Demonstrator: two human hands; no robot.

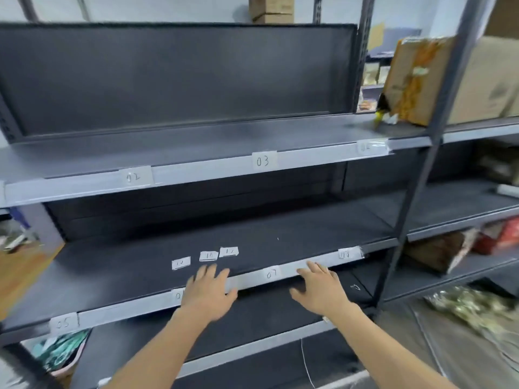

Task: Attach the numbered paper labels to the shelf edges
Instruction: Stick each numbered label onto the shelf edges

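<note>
The grey metal shelving fills the view. The upper shelf edge carries labels 02 and 03 plus a blurred one at its right end. On the middle shelf edge sit labels 05 and 07, a far-right label and one half hidden under my left hand. That hand lies open over the edge. My right hand is open too, fingers straight at the edge right of 07. Three loose labels lie on the middle shelf just beyond my left fingers.
A dark upright post divides this bay from the right one, which holds cardboard boxes and packages. A pink basket with teal items sits at the lower left. Boxes stand on top at the back. A thin white cord hangs below.
</note>
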